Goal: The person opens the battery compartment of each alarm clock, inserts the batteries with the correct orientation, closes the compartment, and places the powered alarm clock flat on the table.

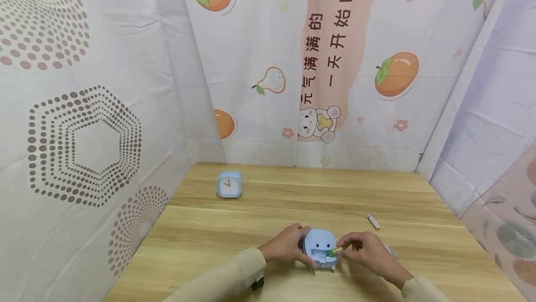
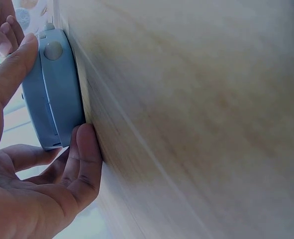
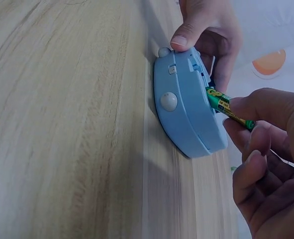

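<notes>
A light-blue rounded case (image 1: 319, 238) lies on the table with two dark dots and an open battery compartment facing up. Round white knobs (image 3: 169, 101) stick out of its side in the right wrist view. My left hand (image 1: 288, 246) grips the case by its left side, thumb at the near edge. Between thumb and fingers, my right hand (image 1: 368, 254) pinches a green battery (image 3: 230, 106), tilted, with its far end at the compartment. Whether that end sits fully inside is hidden. In the left wrist view, the left fingers (image 2: 88, 154) curl against the case.
A blue alarm clock (image 1: 229, 184) stands at the table's back left. To the right lies a white battery (image 1: 373, 222). A small blue-and-white object (image 1: 391, 251) is partly hidden behind my right hand. Printed curtains (image 1: 259, 125) close off the back and sides of the wooden table (image 1: 293, 199).
</notes>
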`<state>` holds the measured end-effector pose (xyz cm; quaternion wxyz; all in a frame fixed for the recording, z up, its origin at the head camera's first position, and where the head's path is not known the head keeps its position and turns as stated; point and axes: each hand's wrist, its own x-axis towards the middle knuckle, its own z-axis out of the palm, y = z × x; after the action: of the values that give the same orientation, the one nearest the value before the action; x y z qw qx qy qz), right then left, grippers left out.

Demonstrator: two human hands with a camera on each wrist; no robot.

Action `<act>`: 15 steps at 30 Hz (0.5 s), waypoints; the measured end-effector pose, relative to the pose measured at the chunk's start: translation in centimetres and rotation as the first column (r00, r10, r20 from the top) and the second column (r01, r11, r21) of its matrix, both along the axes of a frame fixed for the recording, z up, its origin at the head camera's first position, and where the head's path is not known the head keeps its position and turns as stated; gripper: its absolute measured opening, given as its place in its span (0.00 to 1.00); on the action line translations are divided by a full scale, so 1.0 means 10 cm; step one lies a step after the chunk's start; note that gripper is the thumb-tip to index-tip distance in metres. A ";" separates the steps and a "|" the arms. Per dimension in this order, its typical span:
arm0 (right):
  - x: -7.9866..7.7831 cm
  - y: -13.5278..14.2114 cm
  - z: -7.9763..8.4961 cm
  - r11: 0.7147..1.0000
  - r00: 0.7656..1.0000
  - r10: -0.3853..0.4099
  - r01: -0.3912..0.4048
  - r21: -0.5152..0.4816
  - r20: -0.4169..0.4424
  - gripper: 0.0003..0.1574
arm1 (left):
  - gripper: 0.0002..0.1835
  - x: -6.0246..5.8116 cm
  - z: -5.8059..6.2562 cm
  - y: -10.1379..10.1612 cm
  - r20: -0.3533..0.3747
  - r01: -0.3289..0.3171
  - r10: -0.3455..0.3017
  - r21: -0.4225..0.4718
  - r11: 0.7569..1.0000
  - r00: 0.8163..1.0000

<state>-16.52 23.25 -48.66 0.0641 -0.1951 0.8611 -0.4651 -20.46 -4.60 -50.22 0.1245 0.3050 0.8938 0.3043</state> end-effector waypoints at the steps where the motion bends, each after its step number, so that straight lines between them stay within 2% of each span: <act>1: 0.00 -0.01 0.00 1.000 1.000 0.004 -0.004 0.002 -0.011 0.07 | 0.50 0.00 0.00 0.00 0.002 0.000 0.000 -0.001 1.000 1.000; 9: 0.00 -0.09 -0.02 0.999 0.999 0.011 -0.009 0.046 -0.053 0.06 | 0.50 0.02 0.05 0.00 0.020 -0.017 0.017 -0.010 1.000 1.000; 15: 0.01 -0.11 -0.03 0.998 0.997 0.034 -0.031 0.055 -0.062 0.06 | 0.51 0.03 0.05 0.01 0.016 -0.022 0.022 -0.016 1.000 1.000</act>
<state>-16.38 22.12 -48.94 0.0498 -0.2218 0.8718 -0.4340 -20.19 -4.53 -49.77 0.1308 0.2917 0.8984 0.3012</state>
